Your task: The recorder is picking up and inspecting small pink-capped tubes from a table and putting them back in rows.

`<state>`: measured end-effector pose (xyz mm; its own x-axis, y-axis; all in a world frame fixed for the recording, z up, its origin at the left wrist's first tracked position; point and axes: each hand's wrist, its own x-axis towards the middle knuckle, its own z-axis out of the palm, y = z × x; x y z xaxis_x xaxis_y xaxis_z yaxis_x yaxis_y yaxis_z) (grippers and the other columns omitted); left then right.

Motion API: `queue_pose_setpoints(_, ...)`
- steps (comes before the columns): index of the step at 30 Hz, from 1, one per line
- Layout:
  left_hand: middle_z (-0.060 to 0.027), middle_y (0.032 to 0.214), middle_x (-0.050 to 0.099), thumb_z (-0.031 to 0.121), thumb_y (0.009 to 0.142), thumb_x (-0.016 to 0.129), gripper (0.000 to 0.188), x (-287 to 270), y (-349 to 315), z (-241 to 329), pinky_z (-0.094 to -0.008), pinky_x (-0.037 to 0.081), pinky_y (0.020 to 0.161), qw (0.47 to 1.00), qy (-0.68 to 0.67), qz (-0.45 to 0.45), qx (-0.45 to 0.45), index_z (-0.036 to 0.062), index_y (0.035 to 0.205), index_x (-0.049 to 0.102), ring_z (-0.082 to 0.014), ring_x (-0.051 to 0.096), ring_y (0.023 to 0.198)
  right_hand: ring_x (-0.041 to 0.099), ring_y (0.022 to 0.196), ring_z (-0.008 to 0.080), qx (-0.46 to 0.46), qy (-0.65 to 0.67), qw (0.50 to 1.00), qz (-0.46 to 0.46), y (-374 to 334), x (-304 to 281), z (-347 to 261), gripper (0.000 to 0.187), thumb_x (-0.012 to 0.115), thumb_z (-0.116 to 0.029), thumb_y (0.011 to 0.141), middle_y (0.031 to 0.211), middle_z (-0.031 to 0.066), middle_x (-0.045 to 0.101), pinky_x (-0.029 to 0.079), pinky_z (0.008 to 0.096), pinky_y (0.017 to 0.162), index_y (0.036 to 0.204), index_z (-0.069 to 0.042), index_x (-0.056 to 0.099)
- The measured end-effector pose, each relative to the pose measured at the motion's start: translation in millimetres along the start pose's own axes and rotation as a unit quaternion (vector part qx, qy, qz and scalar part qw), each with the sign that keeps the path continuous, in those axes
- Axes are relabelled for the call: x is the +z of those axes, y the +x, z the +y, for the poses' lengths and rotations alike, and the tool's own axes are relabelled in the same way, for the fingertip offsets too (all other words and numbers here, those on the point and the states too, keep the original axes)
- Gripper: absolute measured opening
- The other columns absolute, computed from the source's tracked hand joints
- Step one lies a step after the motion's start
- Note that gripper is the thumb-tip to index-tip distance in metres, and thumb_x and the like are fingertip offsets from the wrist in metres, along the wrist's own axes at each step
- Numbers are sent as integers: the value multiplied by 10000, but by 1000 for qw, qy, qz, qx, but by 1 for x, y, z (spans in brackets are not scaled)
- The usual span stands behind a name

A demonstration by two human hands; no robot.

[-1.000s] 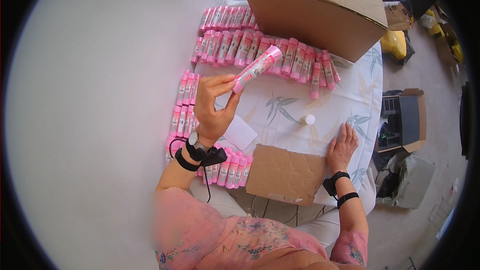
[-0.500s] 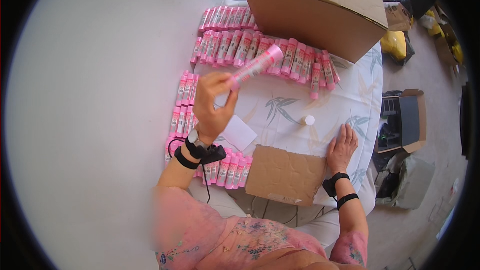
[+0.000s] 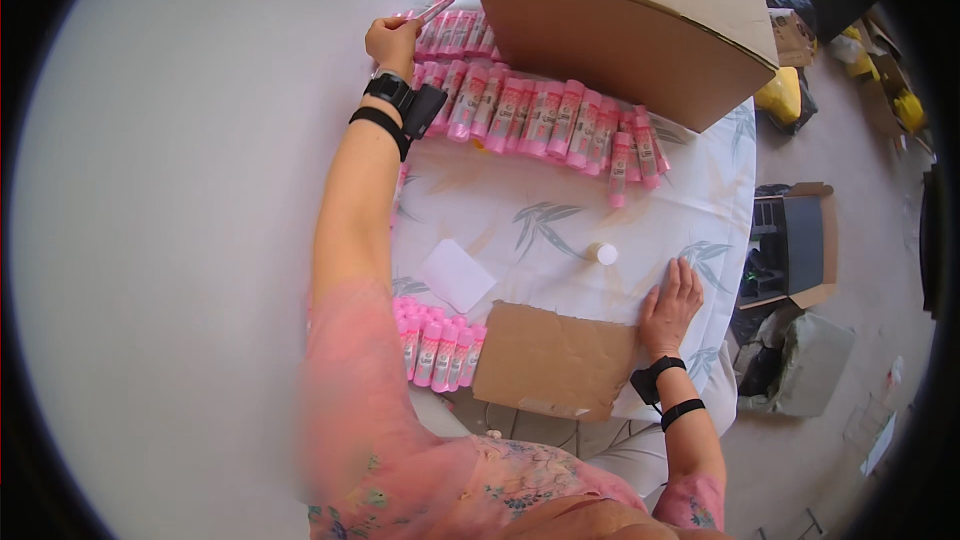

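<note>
1. Table (image 3: 675, 220): covered with a white, leaf-printed cloth; its middle serves as the clock centre, with 12 o'clock away from the person.
2. Carton (image 3: 620, 50): large, brown, at 12 to 1 o'clock.
3. Back rows of pink tubes (image 3: 545, 120): laid side by side from 10 to 1 o'clock, partly hidden behind the carton and the left arm.
4. Cardboard sheet (image 3: 555, 355): plain brown, at 6 o'clock.
5. Front cluster of pink tubes (image 3: 430, 350): packed together at 7 o'clock, touching or just beside the cardboard sheet.
6. Left hand (image 3: 392, 43): at 10 to 11 o'clock. Change noted: half a second ago it was nearer the middle; the arm now reaches out to the farthest row. Its fingers are closed around one tube.
7. Right hand (image 3: 672, 308): at 4 to 5 o'clock, palm down on the cloth, fingers extended, no object visible in them; position essentially unchanged.
8. White card (image 3: 458, 276): flat, at 8 o'clock.
9. Held tube (image 3: 435, 8): tilted, its free end toward 1 o'clock, now at the farthest row instead of mid-table. Contact with that row could not be determined.
10. White-capped container (image 3: 602, 253): near the centre, toward 5 o'clock.
</note>
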<state>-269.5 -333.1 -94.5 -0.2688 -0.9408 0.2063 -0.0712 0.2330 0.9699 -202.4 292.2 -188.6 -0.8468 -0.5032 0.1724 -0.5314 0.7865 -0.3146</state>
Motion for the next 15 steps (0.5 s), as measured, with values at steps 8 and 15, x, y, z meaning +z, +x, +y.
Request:
queue_pose_setpoints(8,-222,904,753,358,687,811,410,42,8,-33,-429,581,823,877,472,-14,86,-23,830,762,-374,737,864,347,1404,367,10,-2,1000,-16,0,-3,2,603,573,-127,883,1519,163,423,233,518,1189,1461,-21,439)
queue_pose_setpoints(15,-249,1149,717,236,739,742,405,43,5,-27,-479,574,922,855,506,-110,19,7,1074,737,-403,705,1066,349,1403,367,16,-3,1000,-22,1,-5,5,612,583,-118,872,1517,165,424,234,517,1185,1459,-19,441)
